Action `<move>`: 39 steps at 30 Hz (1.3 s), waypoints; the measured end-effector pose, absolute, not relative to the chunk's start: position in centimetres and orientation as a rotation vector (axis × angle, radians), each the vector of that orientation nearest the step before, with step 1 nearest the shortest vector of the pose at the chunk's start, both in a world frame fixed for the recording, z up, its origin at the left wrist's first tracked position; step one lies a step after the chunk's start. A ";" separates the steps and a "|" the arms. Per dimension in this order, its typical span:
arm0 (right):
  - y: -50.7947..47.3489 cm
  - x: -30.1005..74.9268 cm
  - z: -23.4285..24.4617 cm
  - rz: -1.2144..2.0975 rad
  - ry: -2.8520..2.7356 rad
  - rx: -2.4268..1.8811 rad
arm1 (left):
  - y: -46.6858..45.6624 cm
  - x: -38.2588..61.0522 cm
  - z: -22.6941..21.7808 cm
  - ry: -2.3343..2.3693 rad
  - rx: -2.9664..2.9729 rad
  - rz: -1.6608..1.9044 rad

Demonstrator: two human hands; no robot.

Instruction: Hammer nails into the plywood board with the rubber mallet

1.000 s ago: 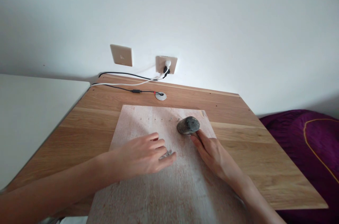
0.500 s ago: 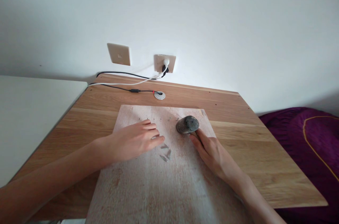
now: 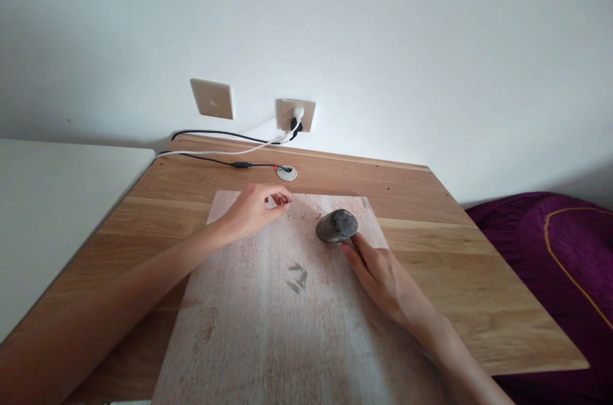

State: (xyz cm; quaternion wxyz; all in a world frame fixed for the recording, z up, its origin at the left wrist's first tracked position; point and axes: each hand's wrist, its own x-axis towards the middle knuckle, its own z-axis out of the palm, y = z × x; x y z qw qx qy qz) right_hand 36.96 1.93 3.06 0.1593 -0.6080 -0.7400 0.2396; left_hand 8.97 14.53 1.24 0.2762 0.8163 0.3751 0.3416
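Note:
My right hand (image 3: pixel 380 264) is closed around the handle of a rubber mallet (image 3: pixel 338 226), whose thick dark head is held over the right side of a whitish wooden board (image 3: pixel 258 335). Near the board's far edge, my left hand (image 3: pixel 258 206) pinches a small nail (image 3: pixel 290 202) between thumb and fingertips; most of it is hidden. A short row of small nails (image 3: pixel 304 214) shows in the board just right of these fingertips. Several loose grey nails (image 3: pixel 297 277) lie in a small pile at the board's middle.
The board rests on a wooden desk (image 3: pixel 460 277) against a white wall. Black and white cables (image 3: pixel 215 152) run along the back to a wall socket (image 3: pixel 295 115) and a round cable hole (image 3: pixel 287 173). A white surface (image 3: pixel 62 200) adjoins at left; purple fabric (image 3: pixel 522 245) lies at right.
My left hand has moved away from the loose pile to the board's far edge, with a nail now showing at its fingertips. My right hand and the mallet have barely moved.

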 end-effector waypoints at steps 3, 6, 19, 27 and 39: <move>1.9 37.0 2.9 0.686 -2.121 -1.737 | 14.7 9.4 0.8 1.007 2.139 0.888; 1.9 37.0 2.8 0.682 -2.122 -1.740 | 14.6 9.6 0.4 0.988 2.122 0.871; 1.9 37.0 2.8 0.689 -2.114 -1.746 | 14.6 9.6 -0.2 0.966 2.143 0.878; 1.9 37.1 2.8 0.672 -2.124 -1.741 | 14.7 9.7 -0.6 0.940 2.184 0.880; 1.9 36.8 3.0 0.686 -2.086 -1.757 | 14.6 10.1 -1.2 0.959 2.203 0.914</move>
